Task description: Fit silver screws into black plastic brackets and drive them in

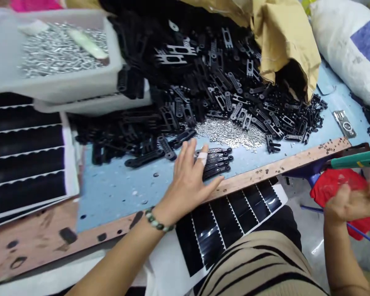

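1. At the centre of the view, the left hand (189, 176) lies palm down with fingers spread wide and thumb stretched towards two o'clock; a white wrap (201, 157) rings one finger.
2. Just beside it, at two o'clock, a row of black links (217, 162) lies side by side on the blue desk (111, 189); whether the fingers touch them I cannot tell.
3. Over at three o'clock, the right hand (347, 203) is blurred at the picture's edge; I cannot tell whether its fingers hold anything. Near it, at twelve o'clock from that hand, is a green-handled tool (354, 160), and at ten o'clock a red cloth (329, 181).
4. Beyond the row, at two o'clock from the left hand, small silvery pieces (231, 133) are scattered, with a heap of black parts (218, 78) behind at one o'clock.
5. Farther out, a white bin (111, 78) of metal pins (58, 57) stands at ten o'clock, black strips (24, 152) at nine, a yellow-brown bag (280, 37) between one and two, and a white sack (342, 45) at two.
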`<action>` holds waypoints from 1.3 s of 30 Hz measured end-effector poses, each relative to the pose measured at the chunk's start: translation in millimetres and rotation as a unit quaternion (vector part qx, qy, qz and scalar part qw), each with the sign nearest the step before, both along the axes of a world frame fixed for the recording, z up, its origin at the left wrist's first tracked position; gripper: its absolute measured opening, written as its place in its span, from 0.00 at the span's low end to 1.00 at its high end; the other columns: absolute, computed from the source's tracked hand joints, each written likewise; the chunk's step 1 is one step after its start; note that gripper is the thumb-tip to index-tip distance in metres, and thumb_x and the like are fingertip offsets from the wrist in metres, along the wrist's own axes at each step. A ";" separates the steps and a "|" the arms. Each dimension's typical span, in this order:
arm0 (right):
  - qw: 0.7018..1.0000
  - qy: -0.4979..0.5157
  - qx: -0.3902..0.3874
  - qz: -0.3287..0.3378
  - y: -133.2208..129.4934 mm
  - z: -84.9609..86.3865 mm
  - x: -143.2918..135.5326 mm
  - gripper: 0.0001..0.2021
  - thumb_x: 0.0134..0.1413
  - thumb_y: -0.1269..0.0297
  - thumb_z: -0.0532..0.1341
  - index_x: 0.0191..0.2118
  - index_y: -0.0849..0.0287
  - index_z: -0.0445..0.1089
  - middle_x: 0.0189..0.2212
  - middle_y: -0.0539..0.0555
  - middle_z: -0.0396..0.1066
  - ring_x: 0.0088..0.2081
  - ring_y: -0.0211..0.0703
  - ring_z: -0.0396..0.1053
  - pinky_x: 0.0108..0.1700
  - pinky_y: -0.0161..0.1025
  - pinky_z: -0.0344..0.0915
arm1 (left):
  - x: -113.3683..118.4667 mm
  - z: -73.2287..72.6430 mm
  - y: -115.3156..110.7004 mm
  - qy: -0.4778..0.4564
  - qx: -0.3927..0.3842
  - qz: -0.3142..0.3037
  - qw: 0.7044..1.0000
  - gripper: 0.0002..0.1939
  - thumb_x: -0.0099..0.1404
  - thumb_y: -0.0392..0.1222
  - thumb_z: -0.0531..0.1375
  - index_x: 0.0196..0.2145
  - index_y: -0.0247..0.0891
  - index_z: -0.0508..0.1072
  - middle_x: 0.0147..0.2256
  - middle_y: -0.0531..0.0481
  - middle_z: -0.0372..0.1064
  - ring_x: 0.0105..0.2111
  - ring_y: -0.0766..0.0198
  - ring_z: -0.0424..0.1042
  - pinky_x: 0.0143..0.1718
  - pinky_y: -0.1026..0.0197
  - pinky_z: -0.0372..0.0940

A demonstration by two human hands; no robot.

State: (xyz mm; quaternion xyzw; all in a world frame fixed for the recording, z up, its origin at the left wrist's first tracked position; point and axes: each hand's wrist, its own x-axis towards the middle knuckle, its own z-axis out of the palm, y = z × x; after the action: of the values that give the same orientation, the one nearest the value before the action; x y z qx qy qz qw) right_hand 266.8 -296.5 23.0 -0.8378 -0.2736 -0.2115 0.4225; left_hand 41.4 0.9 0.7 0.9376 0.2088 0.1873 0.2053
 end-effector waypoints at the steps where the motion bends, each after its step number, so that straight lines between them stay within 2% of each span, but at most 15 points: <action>1: 0.999 0.010 -0.001 0.039 -5.8 -14.5 -6.3 0.24 0.55 0.60 0.57 0.58 0.56 0.56 0.52 0.64 0.62 0.55 0.60 0.61 0.53 0.62 0.63 | 2.9 6.9 -10.8 -0.023 0.006 -0.026 0.999 0.37 0.65 0.47 0.57 0.65 0.41 0.43 0.65 0.36 0.42 0.65 0.40 0.42 0.61 0.36 0.49; 3: 0.980 0.119 -0.059 0.148 -9.5 -46.2 -17.9 0.15 0.55 0.63 0.58 0.49 0.56 0.65 0.42 0.59 0.69 0.44 0.51 0.70 0.47 0.53 0.69 | 9.2 14.3 -36.5 -0.034 -0.015 -0.124 0.992 0.29 0.67 0.42 0.55 0.63 0.42 0.50 0.58 0.39 0.57 0.59 0.50 0.58 0.59 0.44 0.58; 4: 0.962 0.188 -0.086 0.176 -8.2 -61.0 -22.5 0.13 0.56 0.63 0.56 0.47 0.57 0.67 0.39 0.58 0.70 0.40 0.47 0.71 0.43 0.49 0.71 | 12.2 14.0 -49.7 -0.019 -0.038 -0.182 0.982 0.25 0.68 0.41 0.54 0.61 0.42 0.54 0.54 0.41 0.63 0.55 0.54 0.64 0.56 0.48 0.63; 6: 0.947 0.260 -0.086 0.166 -0.3 -82.8 -27.2 0.12 0.58 0.63 0.54 0.45 0.59 0.67 0.38 0.58 0.71 0.36 0.43 0.72 0.39 0.44 0.71 | 17.4 7.3 -72.7 0.026 -0.080 -0.271 0.959 0.19 0.69 0.39 0.52 0.56 0.41 0.60 0.49 0.44 0.68 0.49 0.58 0.70 0.50 0.54 0.69; 8: 0.955 0.261 -0.043 0.132 13.6 -90.0 -25.0 0.13 0.58 0.63 0.55 0.46 0.60 0.67 0.39 0.59 0.70 0.36 0.42 0.71 0.40 0.42 0.70 | 23.8 -2.2 -86.4 0.054 -0.091 -0.303 0.947 0.15 0.69 0.38 0.51 0.53 0.39 0.64 0.47 0.44 0.69 0.46 0.58 0.71 0.45 0.55 0.71; 12: 0.967 0.223 0.025 0.119 58.5 -72.3 -1.8 0.14 0.57 0.60 0.56 0.46 0.61 0.67 0.38 0.58 0.69 0.36 0.42 0.69 0.39 0.40 0.68 | 53.8 -7.0 -82.5 0.022 -0.054 -0.246 0.968 0.14 0.69 0.37 0.50 0.51 0.35 0.64 0.47 0.40 0.68 0.46 0.55 0.69 0.46 0.51 0.69; 16: 0.959 0.234 -0.034 0.154 110.7 -55.7 24.9 0.19 0.58 0.53 0.55 0.47 0.63 0.67 0.38 0.59 0.71 0.35 0.43 0.68 0.41 0.42 0.66 | 110.2 3.0 -58.0 -0.004 0.015 -0.156 0.988 0.21 0.65 0.35 0.53 0.56 0.35 0.61 0.52 0.38 0.64 0.52 0.50 0.63 0.51 0.46 0.63; 19: 0.952 0.232 -0.103 0.169 136.6 -55.5 31.4 0.17 0.58 0.53 0.55 0.43 0.61 0.68 0.34 0.57 0.71 0.32 0.44 0.67 0.40 0.43 0.64 | 146.7 4.4 -40.4 0.048 0.054 -0.160 0.985 0.25 0.61 0.34 0.57 0.56 0.35 0.62 0.56 0.40 0.62 0.57 0.47 0.57 0.53 0.44 0.57; 22: 0.954 0.175 -0.113 0.216 141.2 -60.0 27.6 0.11 0.60 0.59 0.52 0.35 0.59 0.68 0.30 0.55 0.70 0.32 0.44 0.66 0.39 0.42 0.63 | 162.5 -1.7 -29.0 0.087 0.056 -0.181 0.978 0.20 0.61 0.35 0.58 0.52 0.35 0.67 0.55 0.41 0.64 0.55 0.47 0.59 0.51 0.44 0.54; 25: 0.952 0.112 -0.077 0.275 127.3 -61.6 21.7 0.10 0.60 0.63 0.52 0.33 0.58 0.68 0.30 0.55 0.68 0.34 0.44 0.65 0.41 0.42 0.63 | 163.4 -9.2 -25.3 0.078 0.038 -0.186 0.979 0.18 0.62 0.38 0.58 0.51 0.37 0.68 0.55 0.43 0.65 0.54 0.49 0.60 0.51 0.45 0.52; 28: 0.963 0.145 0.011 0.229 109.1 -55.5 20.6 0.07 0.59 0.61 0.55 0.34 0.58 0.67 0.29 0.53 0.68 0.33 0.42 0.66 0.39 0.41 0.64 | 160.7 -10.9 -26.0 0.069 0.015 -0.182 0.981 0.20 0.60 0.38 0.60 0.51 0.36 0.67 0.54 0.43 0.65 0.54 0.49 0.60 0.52 0.44 0.51; 31: 0.948 0.235 0.064 0.203 101.4 -42.2 22.6 0.08 0.57 0.59 0.58 0.35 0.58 0.67 0.30 0.51 0.68 0.33 0.41 0.66 0.36 0.40 0.65 | 152.6 -1.3 -26.0 0.053 -0.023 -0.175 0.983 0.28 0.57 0.38 0.63 0.55 0.35 0.64 0.57 0.39 0.61 0.57 0.47 0.56 0.55 0.41 0.50; 34: 0.917 0.278 0.045 0.283 108.3 -26.2 18.8 0.08 0.57 0.59 0.58 0.36 0.58 0.68 0.31 0.51 0.68 0.34 0.41 0.67 0.37 0.39 0.65 | 132.2 17.9 -23.2 0.001 -0.075 -0.169 0.983 0.30 0.58 0.43 0.63 0.57 0.34 0.62 0.58 0.38 0.59 0.58 0.49 0.55 0.57 0.44 0.53; 38: 0.874 0.268 -0.009 0.405 129.6 -11.1 -3.7 0.05 0.56 0.63 0.59 0.37 0.57 0.70 0.33 0.52 0.68 0.37 0.41 0.67 0.39 0.39 0.65 | 92.2 40.7 -18.5 -0.018 -0.084 -0.169 0.982 0.10 0.65 0.45 0.58 0.42 0.39 0.74 0.50 0.46 0.69 0.54 0.52 0.61 0.55 0.45 0.57; 39: 0.863 0.274 -0.016 0.424 135.0 -9.3 -11.7 0.05 0.57 0.64 0.59 0.37 0.57 0.70 0.33 0.52 0.68 0.36 0.41 0.67 0.38 0.39 0.65 | 81.0 43.8 -17.6 -0.013 -0.086 -0.163 0.983 0.09 0.67 0.43 0.56 0.38 0.39 0.75 0.49 0.47 0.70 0.55 0.53 0.61 0.55 0.44 0.57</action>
State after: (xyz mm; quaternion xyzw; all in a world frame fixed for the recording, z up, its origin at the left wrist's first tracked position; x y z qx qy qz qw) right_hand 255.1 -161.5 13.7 -0.6721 -0.4787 0.2306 0.5156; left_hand 122.4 -16.7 44.4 0.9355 0.0659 0.1446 0.3157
